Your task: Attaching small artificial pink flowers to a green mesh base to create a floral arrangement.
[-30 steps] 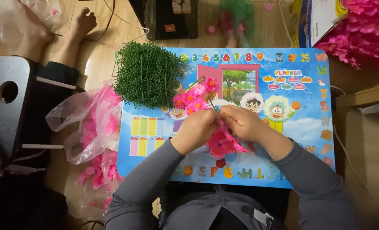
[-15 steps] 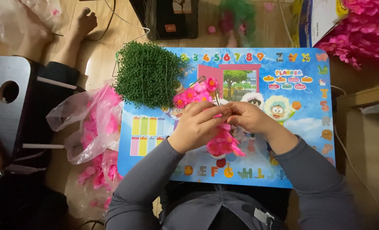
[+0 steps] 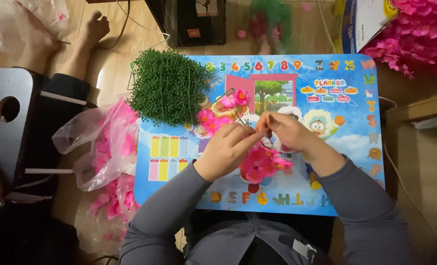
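Seemingly light, soft and easily crushed, a small pink flower piece (image 3: 260,128) is pinched between the fingers of the left hand (image 3: 227,151) and right hand (image 3: 288,131), above the table (image 3: 356,162), best gripped at its base.

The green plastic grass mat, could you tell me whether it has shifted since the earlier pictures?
No. The green grass mat overlaps the blue board's top-left corner exactly as before.

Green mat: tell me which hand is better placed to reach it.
Left, probably. The left hand lies nearer the green mat at the table's left end; the right hand sits farther right. Both meet above the pink flowers.
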